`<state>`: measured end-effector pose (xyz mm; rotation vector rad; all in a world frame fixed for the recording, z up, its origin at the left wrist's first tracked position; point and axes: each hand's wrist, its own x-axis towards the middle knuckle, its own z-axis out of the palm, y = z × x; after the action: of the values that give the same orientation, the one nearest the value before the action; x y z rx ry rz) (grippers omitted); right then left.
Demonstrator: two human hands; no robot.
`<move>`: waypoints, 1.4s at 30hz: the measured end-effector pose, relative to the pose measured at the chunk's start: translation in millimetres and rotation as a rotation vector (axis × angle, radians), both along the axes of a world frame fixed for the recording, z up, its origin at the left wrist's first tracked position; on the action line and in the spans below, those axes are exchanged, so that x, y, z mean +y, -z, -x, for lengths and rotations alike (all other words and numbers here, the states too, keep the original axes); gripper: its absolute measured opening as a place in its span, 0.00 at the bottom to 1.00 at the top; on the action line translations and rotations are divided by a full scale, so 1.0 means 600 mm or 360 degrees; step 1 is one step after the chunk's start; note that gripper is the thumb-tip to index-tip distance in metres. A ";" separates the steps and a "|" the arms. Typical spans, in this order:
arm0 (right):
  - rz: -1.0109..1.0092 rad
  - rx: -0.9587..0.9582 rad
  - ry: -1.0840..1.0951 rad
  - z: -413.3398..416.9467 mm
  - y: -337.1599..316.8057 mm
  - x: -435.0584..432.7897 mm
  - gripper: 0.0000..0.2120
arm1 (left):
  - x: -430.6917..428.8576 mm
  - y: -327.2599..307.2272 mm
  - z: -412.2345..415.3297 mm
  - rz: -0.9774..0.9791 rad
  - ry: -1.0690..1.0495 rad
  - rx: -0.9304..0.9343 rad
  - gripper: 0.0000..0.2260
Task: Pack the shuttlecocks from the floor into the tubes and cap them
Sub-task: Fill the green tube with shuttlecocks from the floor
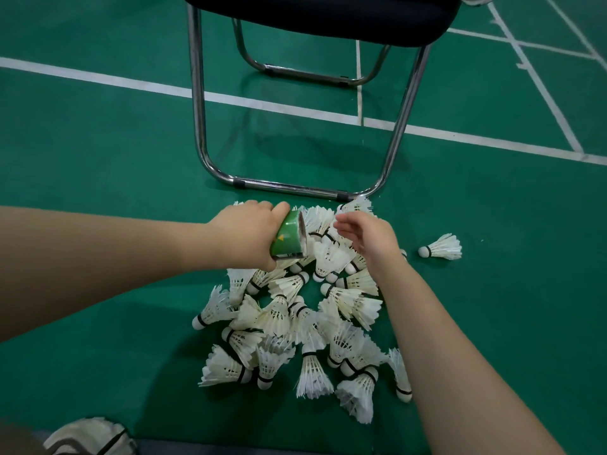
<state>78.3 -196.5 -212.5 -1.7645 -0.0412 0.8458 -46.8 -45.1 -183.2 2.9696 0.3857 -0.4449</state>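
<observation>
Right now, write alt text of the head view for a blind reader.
A person's left hand grips a green tube, open end toward the right hand, which hovers open over a pile of white shuttlecocks on a green court floor. One shuttlecock lies apart at right; a metal-framed chair stands behind.
</observation>
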 end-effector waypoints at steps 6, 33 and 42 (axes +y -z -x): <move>0.0727 -0.0480 -0.0470 0.018 0.098 -0.021 0.16 | 0.017 0.016 -0.007 -0.0024 -0.0037 -0.0010 0.29; -0.0229 -0.0652 0.0033 0.051 -0.040 0.024 0.12 | 0.004 -0.007 -0.008 0.0051 -0.0088 -0.0029 0.30; 0.0030 -0.0379 -0.0579 0.097 -0.076 0.011 0.20 | -0.013 -0.032 0.016 0.0093 -0.0116 -0.0108 0.31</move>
<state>20.3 -190.2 -166.9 -1.8976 -0.5258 0.8886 -56.3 -53.0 -163.9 2.8942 0.4640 -0.3402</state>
